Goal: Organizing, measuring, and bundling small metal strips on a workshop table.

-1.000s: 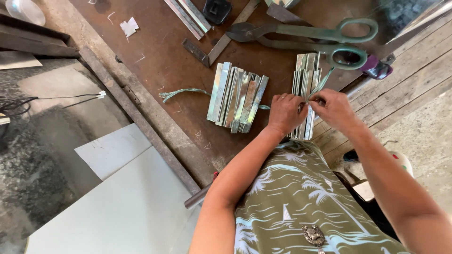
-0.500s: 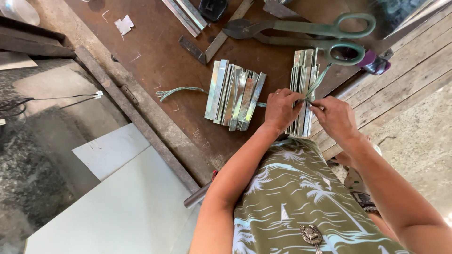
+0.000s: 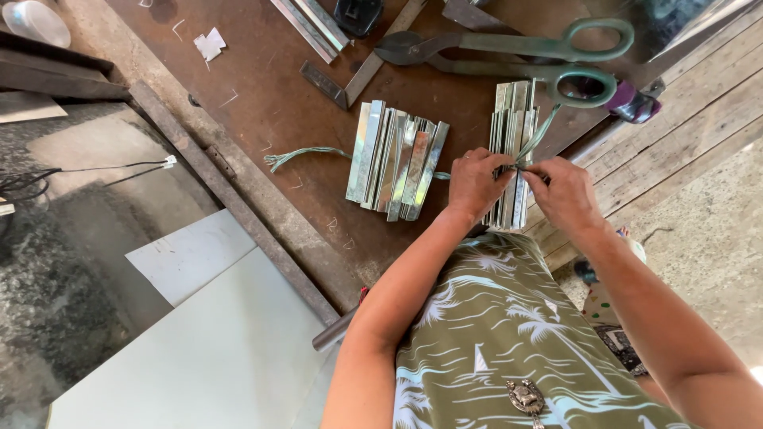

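My left hand (image 3: pixel 475 184) and my right hand (image 3: pixel 566 194) meet over a stack of shiny metal strips (image 3: pixel 511 119) lying on a rusty brown worktable (image 3: pixel 262 103). Both hands pinch a pale green string (image 3: pixel 537 141) that crosses the stack; its strands run up from my fingers toward the shears. A second, looser bundle of metal strips (image 3: pixel 395 159) lies just left of my left hand. Another length of the green string (image 3: pixel 306 154) passes under that bundle and trails out to the left.
Large green-handled shears (image 3: pixel 517 49) lie beyond the stacks. A metal square (image 3: pixel 350 79) and flat bars (image 3: pixel 306 25) rest at the table's far side. A purple object (image 3: pixel 628 99) sits on wooden planks to the right. Pale sheets (image 3: pixel 191 342) lie on the floor at left.
My hands have stayed on the right stack, with the fingers working the green string closer together at its near end. The view has shifted slightly.
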